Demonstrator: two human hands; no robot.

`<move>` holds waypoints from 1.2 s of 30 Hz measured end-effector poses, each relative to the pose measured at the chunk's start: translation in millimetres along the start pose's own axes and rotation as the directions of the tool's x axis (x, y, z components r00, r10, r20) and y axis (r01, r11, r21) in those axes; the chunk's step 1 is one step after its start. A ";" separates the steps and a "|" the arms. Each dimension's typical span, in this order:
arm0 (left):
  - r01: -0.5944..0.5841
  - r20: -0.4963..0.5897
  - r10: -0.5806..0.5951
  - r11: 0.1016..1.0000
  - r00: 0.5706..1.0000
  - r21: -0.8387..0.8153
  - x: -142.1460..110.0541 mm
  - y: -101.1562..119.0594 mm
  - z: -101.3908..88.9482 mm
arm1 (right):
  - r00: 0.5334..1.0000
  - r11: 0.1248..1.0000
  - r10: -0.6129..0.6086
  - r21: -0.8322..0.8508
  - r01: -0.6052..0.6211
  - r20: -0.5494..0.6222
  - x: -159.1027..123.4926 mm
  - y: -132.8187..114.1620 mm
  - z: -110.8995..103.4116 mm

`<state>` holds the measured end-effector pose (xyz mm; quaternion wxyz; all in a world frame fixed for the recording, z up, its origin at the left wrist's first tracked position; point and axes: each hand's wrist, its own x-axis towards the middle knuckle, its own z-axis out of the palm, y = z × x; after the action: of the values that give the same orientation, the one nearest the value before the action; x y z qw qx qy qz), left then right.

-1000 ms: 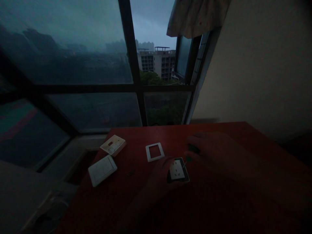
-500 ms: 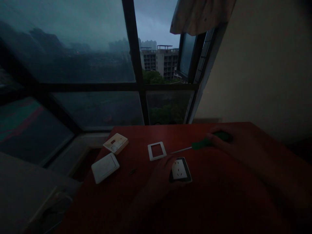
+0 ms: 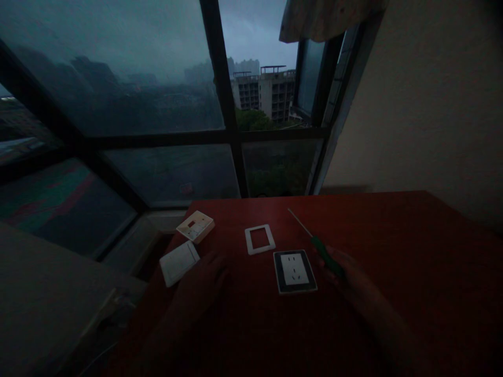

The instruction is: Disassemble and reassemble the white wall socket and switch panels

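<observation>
My right hand [image 3: 340,269] grips a screwdriver [image 3: 328,256] by its green handle, the thin metal shaft pointing up and to the left. Just left of that hand lies a wall socket [image 3: 294,270] with a white centre and a dark surround, flat on the table, touched by neither hand. My left hand [image 3: 206,275] rests low over the table beside a white switch plate [image 3: 178,263]. Its fingers are curled down and closed; whatever they hold, if anything, is hidden in the dark. Behind the socket lies a white square frame [image 3: 271,238].
A cream-coloured box-like fitting [image 3: 198,229] sits near the left edge of the reddish table [image 3: 377,225]. A window [image 3: 157,104] with dark bars stands behind the table, and a plain wall [image 3: 424,120] rises at the right. The light is dim.
My left hand has let go of the socket and moved left, over the spot where small dark pieces lay. My right hand has come down and nearer, the screwdriver now tilted upward.
</observation>
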<state>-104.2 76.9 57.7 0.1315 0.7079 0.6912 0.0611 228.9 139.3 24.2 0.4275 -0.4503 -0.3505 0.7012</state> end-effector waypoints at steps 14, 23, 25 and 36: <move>0.027 0.062 -0.026 1.000 0.998 -0.004 -3.7 -10.9 -0.6 | 0.999 0.987 -0.027 -0.158 0.022 -0.027 -4.6 1.6 7.0; 0.043 0.063 -0.043 0.999 0.997 0.001 0.9 -14.5 -0.7 | 1.000 0.964 -0.030 -0.266 0.031 0.010 0.0 10.2 4.1; 0.049 0.070 -0.050 0.999 0.996 0.009 1.5 -14.0 -0.2 | 1.000 0.963 -0.018 -0.269 0.020 0.011 2.9 13.3 2.0; 0.035 -0.104 -0.053 0.984 0.993 -0.174 -2.0 -17.0 6.3 | 1.000 0.967 -0.006 -0.256 0.009 0.013 3.7 15.5 0.4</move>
<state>-119.0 74.5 47.3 0.1556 0.6741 0.7050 0.1560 223.2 136.7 9.6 0.3662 -0.4961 -0.4424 0.6512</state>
